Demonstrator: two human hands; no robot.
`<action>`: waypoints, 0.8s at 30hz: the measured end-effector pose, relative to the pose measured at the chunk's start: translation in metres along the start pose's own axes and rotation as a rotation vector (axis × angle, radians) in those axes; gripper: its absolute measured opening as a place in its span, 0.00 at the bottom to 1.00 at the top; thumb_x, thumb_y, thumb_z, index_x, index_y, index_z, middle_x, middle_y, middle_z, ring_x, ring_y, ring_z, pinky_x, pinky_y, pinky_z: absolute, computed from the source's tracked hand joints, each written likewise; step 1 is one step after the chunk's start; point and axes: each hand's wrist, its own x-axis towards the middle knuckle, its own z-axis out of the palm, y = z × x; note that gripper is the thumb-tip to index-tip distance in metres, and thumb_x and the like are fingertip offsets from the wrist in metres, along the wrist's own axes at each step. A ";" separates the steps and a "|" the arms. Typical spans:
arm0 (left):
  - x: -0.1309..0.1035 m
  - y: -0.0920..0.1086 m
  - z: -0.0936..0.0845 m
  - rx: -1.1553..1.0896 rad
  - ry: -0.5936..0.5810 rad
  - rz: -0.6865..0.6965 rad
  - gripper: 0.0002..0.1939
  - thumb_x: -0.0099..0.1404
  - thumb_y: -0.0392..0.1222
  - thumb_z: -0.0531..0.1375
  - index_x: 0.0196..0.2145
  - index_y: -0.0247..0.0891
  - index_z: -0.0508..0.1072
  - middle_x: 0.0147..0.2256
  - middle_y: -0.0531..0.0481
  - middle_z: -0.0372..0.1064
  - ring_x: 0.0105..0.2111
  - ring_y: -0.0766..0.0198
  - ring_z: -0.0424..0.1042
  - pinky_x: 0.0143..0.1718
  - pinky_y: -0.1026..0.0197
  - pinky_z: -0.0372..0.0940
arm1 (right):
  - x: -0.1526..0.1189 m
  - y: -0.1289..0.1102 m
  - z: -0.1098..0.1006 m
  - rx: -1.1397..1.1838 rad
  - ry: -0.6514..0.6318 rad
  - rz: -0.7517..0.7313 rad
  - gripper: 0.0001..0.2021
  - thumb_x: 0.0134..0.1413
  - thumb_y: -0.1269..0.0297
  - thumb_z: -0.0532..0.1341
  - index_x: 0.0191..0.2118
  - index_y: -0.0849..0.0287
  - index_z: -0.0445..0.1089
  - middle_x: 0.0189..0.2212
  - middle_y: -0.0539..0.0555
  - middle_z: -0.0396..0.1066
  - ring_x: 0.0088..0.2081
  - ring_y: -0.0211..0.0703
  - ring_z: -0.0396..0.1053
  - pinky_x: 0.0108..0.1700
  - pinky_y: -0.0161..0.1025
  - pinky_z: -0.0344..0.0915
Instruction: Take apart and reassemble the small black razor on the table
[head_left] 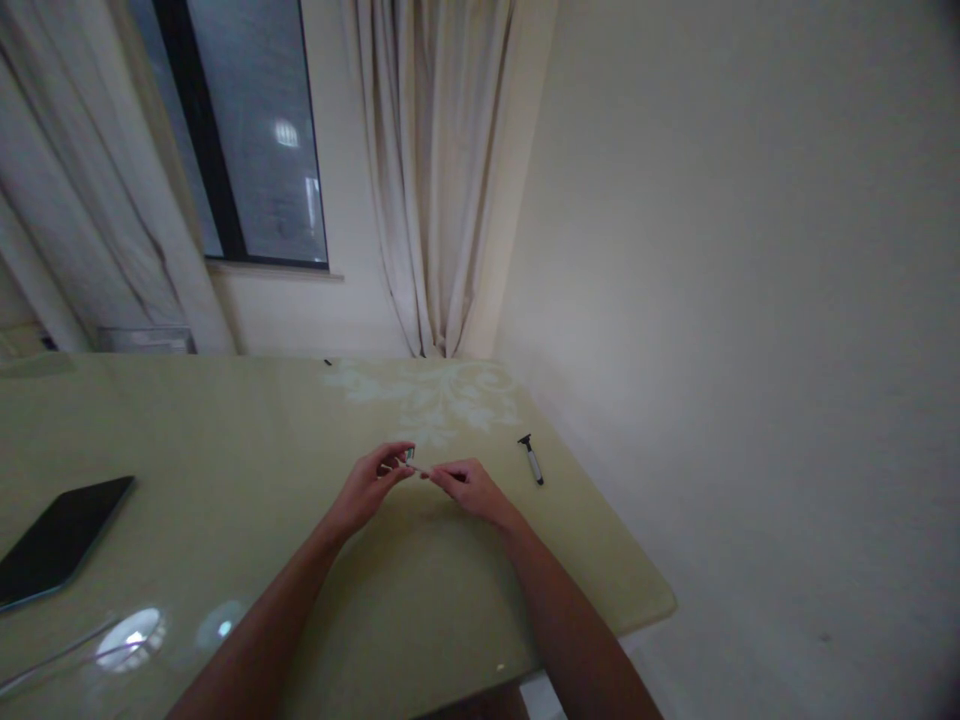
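Observation:
My left hand (371,482) is closed, thumb and fingers pinching a small dark piece with a pale part (410,454); its kind is too small to tell. Just to the right, my right hand (469,484) is also closed, its thumb and fingertips on the end of a thin, light stick-like part (418,469) that reaches toward the left fingers. Whether the stick and the small piece are joined, I cannot make out. Both hands are held over the table near its middle. A razor (533,462) with a dark head and grey handle lies to the right of my right hand.
The pale green glossy table (247,430) has a wall (712,300) along its right side. At the left lies a black tablet-like slab (64,540), with a thin cable (56,660) in front. A tiny dark object (328,362) is by the far edge, before curtains (442,180).

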 end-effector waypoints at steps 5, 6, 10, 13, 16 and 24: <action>0.000 0.001 -0.001 0.015 0.016 -0.005 0.22 0.58 0.52 0.66 0.47 0.38 0.78 0.34 0.49 0.75 0.33 0.59 0.75 0.37 0.57 0.70 | 0.000 -0.005 0.000 0.027 0.067 -0.006 0.23 0.65 0.47 0.59 0.39 0.63 0.82 0.25 0.50 0.67 0.28 0.39 0.60 0.33 0.34 0.55; 0.000 0.001 -0.001 0.018 0.024 -0.005 0.22 0.58 0.52 0.66 0.47 0.38 0.78 0.34 0.49 0.75 0.33 0.59 0.74 0.37 0.57 0.70 | 0.000 -0.005 0.000 0.031 0.024 -0.006 0.23 0.65 0.47 0.59 0.39 0.63 0.82 0.24 0.49 0.66 0.28 0.38 0.59 0.32 0.34 0.54; -0.001 0.002 -0.003 0.018 -0.017 -0.013 0.23 0.57 0.53 0.66 0.47 0.38 0.79 0.32 0.50 0.74 0.32 0.60 0.74 0.36 0.58 0.70 | -0.002 -0.005 0.001 -0.021 0.043 0.004 0.24 0.66 0.46 0.57 0.36 0.63 0.82 0.22 0.48 0.61 0.27 0.37 0.55 0.30 0.34 0.50; 0.000 0.000 -0.005 0.028 -0.014 -0.013 0.23 0.58 0.55 0.66 0.47 0.39 0.78 0.33 0.50 0.74 0.32 0.60 0.75 0.36 0.58 0.71 | -0.002 -0.006 -0.001 -0.005 -0.032 0.011 0.24 0.65 0.45 0.58 0.39 0.62 0.82 0.21 0.47 0.58 0.26 0.36 0.53 0.28 0.34 0.48; 0.000 -0.005 -0.007 0.036 0.037 -0.013 0.23 0.58 0.55 0.66 0.47 0.40 0.77 0.35 0.49 0.74 0.32 0.61 0.74 0.34 0.59 0.71 | 0.002 -0.009 -0.018 0.105 0.086 0.033 0.25 0.64 0.45 0.58 0.45 0.63 0.81 0.21 0.46 0.58 0.23 0.35 0.53 0.26 0.33 0.49; 0.002 -0.011 0.031 0.076 -0.078 0.025 0.19 0.55 0.45 0.67 0.44 0.40 0.74 0.34 0.50 0.74 0.30 0.62 0.73 0.32 0.60 0.69 | -0.010 0.021 -0.130 -0.303 0.603 0.340 0.23 0.68 0.53 0.50 0.47 0.64 0.77 0.25 0.54 0.71 0.26 0.41 0.67 0.31 0.36 0.62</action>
